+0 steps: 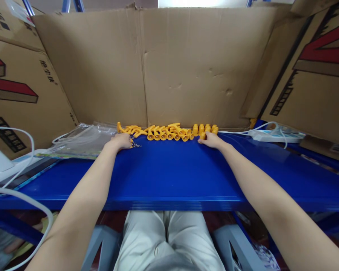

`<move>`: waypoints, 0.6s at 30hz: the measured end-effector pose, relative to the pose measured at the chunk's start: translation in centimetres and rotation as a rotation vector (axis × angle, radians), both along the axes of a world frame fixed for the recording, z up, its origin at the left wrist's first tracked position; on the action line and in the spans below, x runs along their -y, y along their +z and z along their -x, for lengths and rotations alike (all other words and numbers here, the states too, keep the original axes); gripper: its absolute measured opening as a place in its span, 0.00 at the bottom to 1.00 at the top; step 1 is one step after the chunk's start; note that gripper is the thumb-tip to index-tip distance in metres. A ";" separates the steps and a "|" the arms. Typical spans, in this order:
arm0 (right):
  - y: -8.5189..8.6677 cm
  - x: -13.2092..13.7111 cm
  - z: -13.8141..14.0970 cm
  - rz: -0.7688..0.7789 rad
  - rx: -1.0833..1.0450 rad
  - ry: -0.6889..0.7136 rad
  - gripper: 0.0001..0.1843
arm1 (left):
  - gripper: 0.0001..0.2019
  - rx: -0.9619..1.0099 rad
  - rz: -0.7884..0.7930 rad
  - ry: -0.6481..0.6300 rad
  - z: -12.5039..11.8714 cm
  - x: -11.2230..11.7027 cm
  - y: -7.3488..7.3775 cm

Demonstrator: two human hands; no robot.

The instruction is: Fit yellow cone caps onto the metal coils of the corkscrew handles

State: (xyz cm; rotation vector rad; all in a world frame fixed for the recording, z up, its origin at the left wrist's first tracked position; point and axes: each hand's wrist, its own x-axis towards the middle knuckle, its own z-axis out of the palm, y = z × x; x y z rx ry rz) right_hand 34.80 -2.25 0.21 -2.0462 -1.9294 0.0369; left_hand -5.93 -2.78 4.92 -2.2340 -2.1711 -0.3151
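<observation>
At the left end of the row, my left hand [122,141] is closed beside a pile of small dark screws [136,145]. A bit of yellow shows at its fingertips, but what it holds is mostly hidden. Several yellow hooked plastic pieces [132,130] lie just behind it. In the middle are several yellow funnel-shaped pieces [170,135], their open ends facing me. My right hand [211,140] pinches a yellow plastic cap [202,136] at the right end. More yellow caps [201,129] stand grouped behind that hand.
A blue table [172,169] lies under everything, with a tall cardboard panel [186,67] behind. Printed cardboard boxes flank both sides. Clear plastic bags [81,141] lie at left, near white cables. A white power strip [275,135] sits at right.
</observation>
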 end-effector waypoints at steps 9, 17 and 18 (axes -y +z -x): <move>0.3 0.5 0.3 0.029 -0.025 0.006 0.21 | 0.20 -0.053 0.051 0.253 -0.4 0.9 0.3; 0.5 0.2 0.4 0.022 0.086 -0.012 0.25 | 0.17 0.296 -0.334 0.172 -0.5 0.4 0.3; 0.7 0.3 0.7 -0.009 0.127 -0.001 0.26 | 0.17 0.388 -0.407 0.154 -0.6 0.4 0.3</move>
